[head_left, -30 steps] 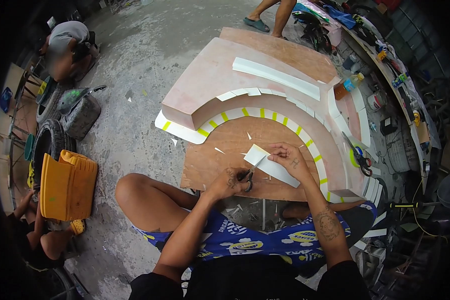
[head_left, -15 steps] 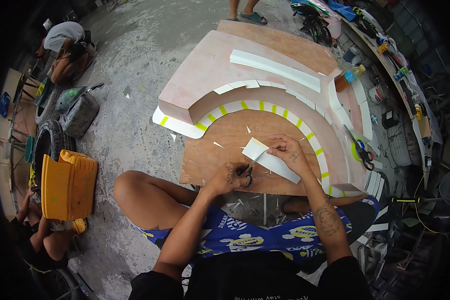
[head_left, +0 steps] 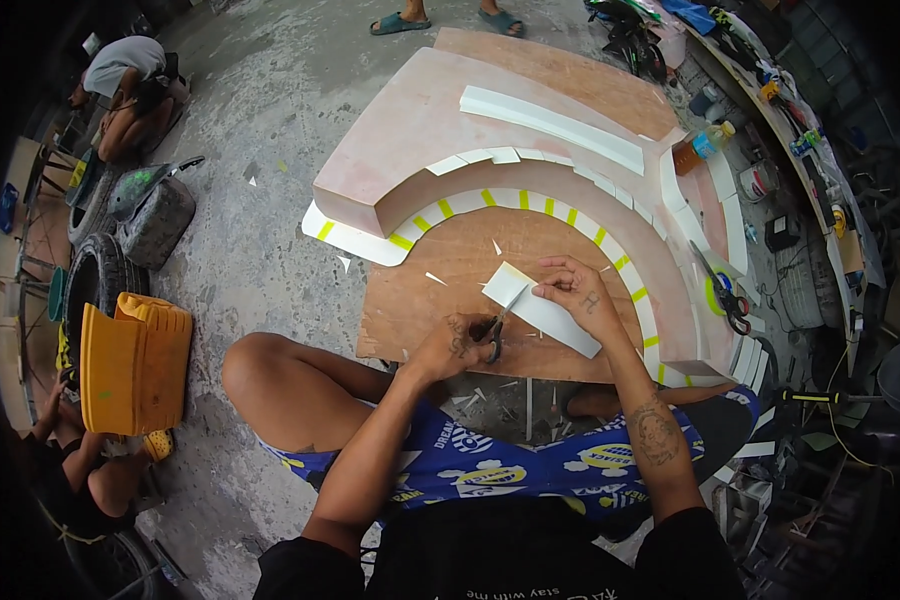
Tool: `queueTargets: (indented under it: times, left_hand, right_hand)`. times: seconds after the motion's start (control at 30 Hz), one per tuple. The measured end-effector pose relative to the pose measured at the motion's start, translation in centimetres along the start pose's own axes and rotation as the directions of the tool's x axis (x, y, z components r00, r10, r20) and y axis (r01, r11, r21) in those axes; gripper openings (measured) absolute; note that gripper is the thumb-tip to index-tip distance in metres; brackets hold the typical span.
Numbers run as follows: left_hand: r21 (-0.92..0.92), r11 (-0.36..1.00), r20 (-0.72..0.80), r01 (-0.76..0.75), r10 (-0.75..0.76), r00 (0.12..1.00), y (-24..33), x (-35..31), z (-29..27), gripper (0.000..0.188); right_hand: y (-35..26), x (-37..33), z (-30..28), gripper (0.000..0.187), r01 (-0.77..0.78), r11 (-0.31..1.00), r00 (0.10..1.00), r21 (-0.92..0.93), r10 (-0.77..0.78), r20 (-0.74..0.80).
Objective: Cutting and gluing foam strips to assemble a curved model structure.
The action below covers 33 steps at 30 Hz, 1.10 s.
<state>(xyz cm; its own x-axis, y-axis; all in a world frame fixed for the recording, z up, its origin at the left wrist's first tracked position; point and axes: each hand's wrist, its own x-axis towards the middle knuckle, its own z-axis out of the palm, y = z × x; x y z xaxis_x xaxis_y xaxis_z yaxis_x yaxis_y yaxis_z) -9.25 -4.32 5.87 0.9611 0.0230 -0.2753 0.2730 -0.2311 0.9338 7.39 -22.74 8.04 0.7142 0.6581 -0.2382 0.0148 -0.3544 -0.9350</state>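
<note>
My left hand [head_left: 453,347] is closed through the handles of a pair of dark-handled scissors [head_left: 494,342]. Their blades meet the near edge of a long white strip [head_left: 560,326], where a line separates its squarish far end from the rest. With thumb and fingertips, my right hand [head_left: 576,292] pinches that strip along its other edge. Beneath both hands lies a brown wooden board [head_left: 420,310]. Around it curves a pale pinkish arched form [head_left: 380,150], its inner white rim [head_left: 454,204] marked with yellow-green tape pieces. White card pieces [head_left: 475,157] overlap along the arch's upper edge.
Small white offcuts [head_left: 436,278] lie on the board. A second pair of scissors [head_left: 734,308] and a bottle [head_left: 705,147] rest at the form's right. A yellow container [head_left: 135,370] and tires [head_left: 95,275] stand left. Two people crouch at left; another's sandalled feet [head_left: 402,23] show beyond.
The scissors have drawn back slightly from the strip, and their blades cover less of it. At the top, a second sandalled foot has come into view, farther left.
</note>
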Motion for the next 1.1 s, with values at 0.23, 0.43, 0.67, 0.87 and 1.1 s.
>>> queueTargets:
  times: [0.23, 0.43, 0.67, 0.87, 1.1]
  left_hand:
    - [-0.084, 0.996, -0.033, 0.009, -0.012, 0.999, -0.2, -0.2, 0.1, 0.03]
    - [0.009, 1.0, -0.045, -0.01, 0.011, 0.999, -0.4, 0.1, -0.3, 0.038]
    - [-0.061, 0.998, -0.054, 0.004, -0.007, 0.999, 0.5, -0.2, 0.0, 0.035]
    - [-0.051, 0.999, -0.059, -0.013, 0.01, 0.998, 0.5, -0.1, 0.1, 0.031]
    - [-0.141, 0.99, -0.056, 0.006, -0.014, 0.998, -1.3, 0.6, 0.9, 0.03]
  right_hand:
    - [0.5, 0.3, -0.1, 0.04, 0.038, 0.999, 0.999, 0.011, -0.038, -0.003]
    - [-0.2, 0.4, -0.5, 0.044, 0.026, 0.999, 1.0, -0.017, -0.026, 0.012]
    - [-1.0, -0.1, 0.1, 0.049, -0.015, 0.999, 0.997, -0.051, 0.019, 0.069]
    - [-0.7, 0.0, 0.0, 0.053, 0.009, 1.0, 0.994, -0.026, -0.006, 0.106]
    - [0.5, 1.2, -0.2, 0.052, 0.009, 0.998, 0.992, -0.058, -0.002, 0.127]
